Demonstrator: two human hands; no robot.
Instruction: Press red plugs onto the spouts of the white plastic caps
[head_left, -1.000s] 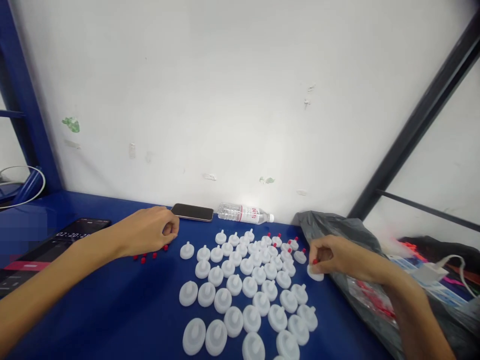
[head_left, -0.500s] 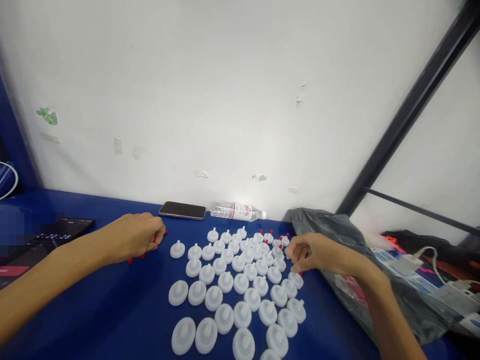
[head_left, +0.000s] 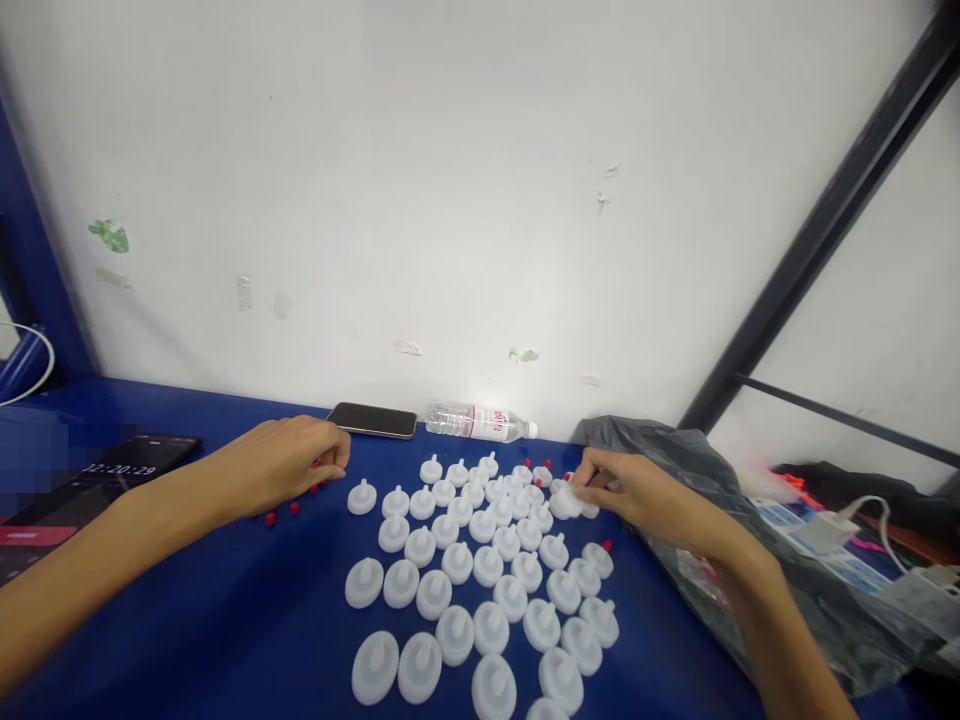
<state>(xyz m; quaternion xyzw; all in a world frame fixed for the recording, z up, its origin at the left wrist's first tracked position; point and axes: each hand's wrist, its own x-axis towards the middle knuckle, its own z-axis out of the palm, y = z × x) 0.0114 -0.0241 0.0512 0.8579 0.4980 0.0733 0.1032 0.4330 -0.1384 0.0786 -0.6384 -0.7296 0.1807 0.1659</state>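
Observation:
Many white round caps (head_left: 457,563) with upright nozzles spread over the blue table; a few at the back right carry small red tips (head_left: 607,546). My right hand (head_left: 626,495) is closed in a pinch on a white nozzle cap (head_left: 566,503), which overlaps its neighbours in view. To the left, my left hand (head_left: 300,462) curls low over several small red caps (head_left: 294,508). Its fingers are closed, and what they may hold is hidden among the red pieces.
A phone (head_left: 373,420) and a clear plastic bottle (head_left: 480,422) lie along the wall. Another phone (head_left: 127,470), showing a clock, is at the left. A dark plastic bag (head_left: 652,440) lies beside my right arm, with a power strip and cables (head_left: 817,530) beyond it.
My right hand has moved up and slightly left from a red-tipped cap and now pinches a white nozzle cap. My left hand has shifted slightly right and up. The view has turned a little.

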